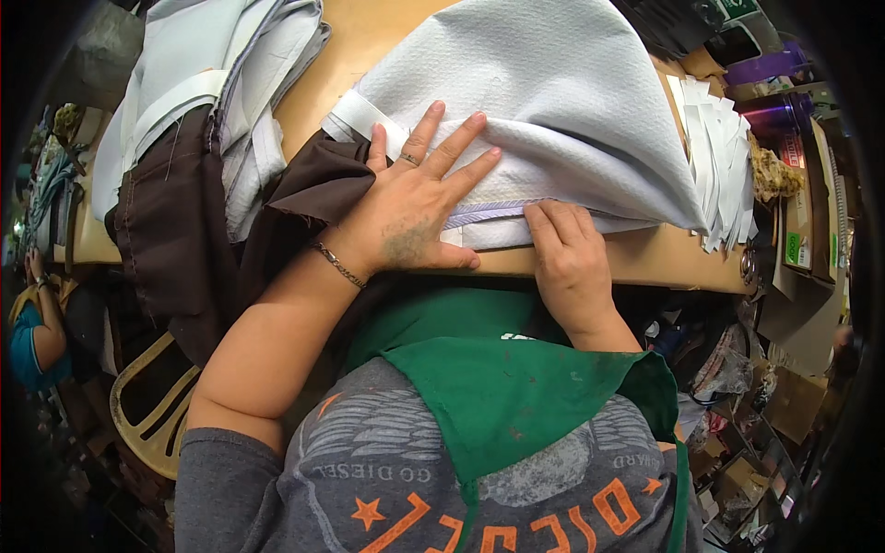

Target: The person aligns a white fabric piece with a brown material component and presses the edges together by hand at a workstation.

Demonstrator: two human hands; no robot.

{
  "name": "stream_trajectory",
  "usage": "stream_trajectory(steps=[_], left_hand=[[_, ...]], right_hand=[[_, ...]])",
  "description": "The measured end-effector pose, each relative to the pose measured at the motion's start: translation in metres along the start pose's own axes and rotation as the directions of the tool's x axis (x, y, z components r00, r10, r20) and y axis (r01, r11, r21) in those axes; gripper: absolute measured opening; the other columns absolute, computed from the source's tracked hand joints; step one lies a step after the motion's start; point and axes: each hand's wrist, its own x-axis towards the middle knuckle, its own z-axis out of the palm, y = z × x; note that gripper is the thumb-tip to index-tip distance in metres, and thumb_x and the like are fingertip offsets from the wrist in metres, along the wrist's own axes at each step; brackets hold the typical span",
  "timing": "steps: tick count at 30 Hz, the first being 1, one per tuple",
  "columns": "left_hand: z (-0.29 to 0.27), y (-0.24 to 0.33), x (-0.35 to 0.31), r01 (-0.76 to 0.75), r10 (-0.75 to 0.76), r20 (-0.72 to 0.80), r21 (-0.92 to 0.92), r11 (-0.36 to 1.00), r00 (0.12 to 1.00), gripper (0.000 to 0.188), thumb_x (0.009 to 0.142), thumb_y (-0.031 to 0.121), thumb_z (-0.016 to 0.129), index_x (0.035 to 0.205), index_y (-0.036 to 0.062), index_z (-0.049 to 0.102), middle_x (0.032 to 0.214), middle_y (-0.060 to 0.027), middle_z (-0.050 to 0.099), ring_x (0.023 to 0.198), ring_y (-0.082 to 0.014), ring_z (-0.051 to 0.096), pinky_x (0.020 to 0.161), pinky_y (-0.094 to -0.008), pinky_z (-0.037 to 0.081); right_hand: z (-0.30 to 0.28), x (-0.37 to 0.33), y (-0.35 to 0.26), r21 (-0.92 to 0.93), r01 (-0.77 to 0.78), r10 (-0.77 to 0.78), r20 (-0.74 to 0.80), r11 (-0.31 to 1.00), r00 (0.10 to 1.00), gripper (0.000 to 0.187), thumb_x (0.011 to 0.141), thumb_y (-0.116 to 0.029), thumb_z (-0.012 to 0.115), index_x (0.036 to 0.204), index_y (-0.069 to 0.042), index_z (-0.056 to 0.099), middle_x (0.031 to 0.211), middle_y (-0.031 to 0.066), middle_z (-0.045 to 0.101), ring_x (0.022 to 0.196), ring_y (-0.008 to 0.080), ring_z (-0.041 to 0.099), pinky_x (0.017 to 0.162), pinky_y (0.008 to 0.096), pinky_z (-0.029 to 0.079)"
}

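Observation:
A large pale grey, textured fabric piece [544,83] lies folded over the table, its near edge showing a purple-striped seam strip [493,214]. My left hand [415,198] rests flat on this fabric with fingers spread, beside a white band [361,112] and a bunched dark brown cloth [323,180]. At the near table edge my right hand [570,258] has its fingers curled down, pinching the fabric's edge at the end of the purple strip. The thumb of that hand is hidden.
To the left, a stack of similar grey pieces [184,55] with brown cloth [171,184] hangs over the edge. White strips [714,166] lie in a bunch at the right of the tan table [645,267]. A plastic chair [147,415] and another person [37,332] are at far left.

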Motion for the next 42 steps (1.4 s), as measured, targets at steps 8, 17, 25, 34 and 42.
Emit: stream_trajectory(steps=[8,17,25,34,42], left_hand=[[-0.002,0.001,0.002,-0.009,0.009,0.005,0.027,1.000,1.000,0.089,0.060,0.046,0.069,0.138,0.0231,0.031,0.149,-0.0059,0.012,0.136,-0.0357,0.004,0.095,-0.0701,0.008],[-0.002,0.000,0.001,-0.019,0.020,-0.002,0.039,0.999,1.000,0.092,0.058,0.047,0.071,0.138,0.0233,0.031,0.149,-0.0061,0.012,0.136,-0.0359,0.005,0.095,-0.0707,0.010],[-0.005,0.002,0.002,-0.002,0.000,0.045,0.038,0.999,0.999,0.101,0.053,0.053,0.073,0.139,0.0234,0.028,0.149,-0.0050,0.009,0.136,-0.0351,0.003,0.096,-0.0697,0.011],[-0.008,0.004,0.003,0.008,-0.012,0.080,0.054,0.999,0.997,0.103,0.053,0.055,0.072,0.139,0.0233,0.027,0.149,-0.0056,0.008,0.136,-0.0360,0.002,0.097,-0.0690,0.011],[0.004,-0.002,0.002,-0.029,0.026,0.018,0.186,0.982,0.999,0.102,0.054,0.057,0.070,0.139,0.0218,0.027,0.149,-0.0076,0.010,0.136,-0.0367,0.003,0.095,-0.0702,0.011]], right_hand=[[0.015,0.013,-0.027,0.180,0.177,-0.168,-0.062,0.968,0.984,0.035,0.069,-0.009,0.054,0.100,0.006,0.058,0.096,0.0133,0.055,0.094,0.0273,0.054,0.079,0.0344,0.046],[0.005,0.010,-0.030,-0.011,0.196,-0.196,0.002,0.980,0.981,0.035,0.071,-0.013,0.051,0.099,0.006,0.058,0.096,0.0121,0.056,0.095,0.0239,0.054,0.081,0.0316,0.043],[-0.014,-0.009,0.005,0.076,0.093,-0.096,0.031,0.993,0.995,0.029,0.072,-0.011,0.051,0.098,0.000,0.058,0.096,0.0078,0.056,0.096,0.0236,0.053,0.081,0.0350,0.042],[-0.004,-0.008,0.011,0.107,0.105,-0.111,0.050,0.989,0.993,0.030,0.073,-0.010,0.051,0.098,0.003,0.059,0.095,0.0106,0.056,0.096,0.0254,0.055,0.081,0.0350,0.045],[0.016,0.005,-0.026,0.158,0.243,-0.244,-0.013,0.957,0.970,0.040,0.078,-0.020,0.053,0.110,0.003,0.055,0.110,0.0147,0.052,0.110,0.0266,0.048,0.087,0.0374,0.042]])
